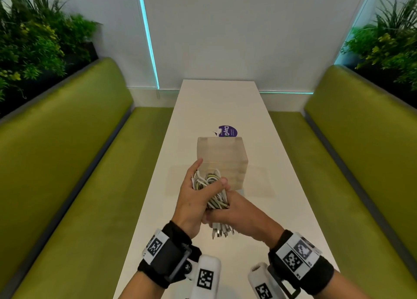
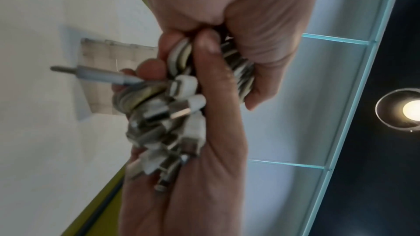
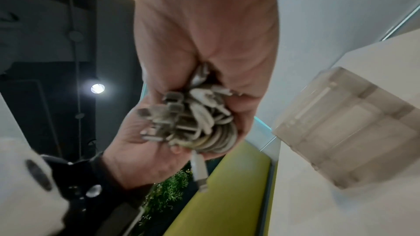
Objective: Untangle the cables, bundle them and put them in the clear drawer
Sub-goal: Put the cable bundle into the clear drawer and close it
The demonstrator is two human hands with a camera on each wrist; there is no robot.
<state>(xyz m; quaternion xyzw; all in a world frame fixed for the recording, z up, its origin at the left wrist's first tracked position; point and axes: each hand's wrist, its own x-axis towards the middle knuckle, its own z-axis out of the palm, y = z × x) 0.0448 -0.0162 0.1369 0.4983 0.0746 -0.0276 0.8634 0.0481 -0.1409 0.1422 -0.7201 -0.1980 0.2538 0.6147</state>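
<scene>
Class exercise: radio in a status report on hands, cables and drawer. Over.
Left hand and right hand both grip the cable bundle above the table. Clear drawer just beyond, apart. Nothing between. Over.

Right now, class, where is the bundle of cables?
In the head view the cable bundle is off the white table, gripped by the left hand and right hand, just in front of the clear drawer unit.
</scene>
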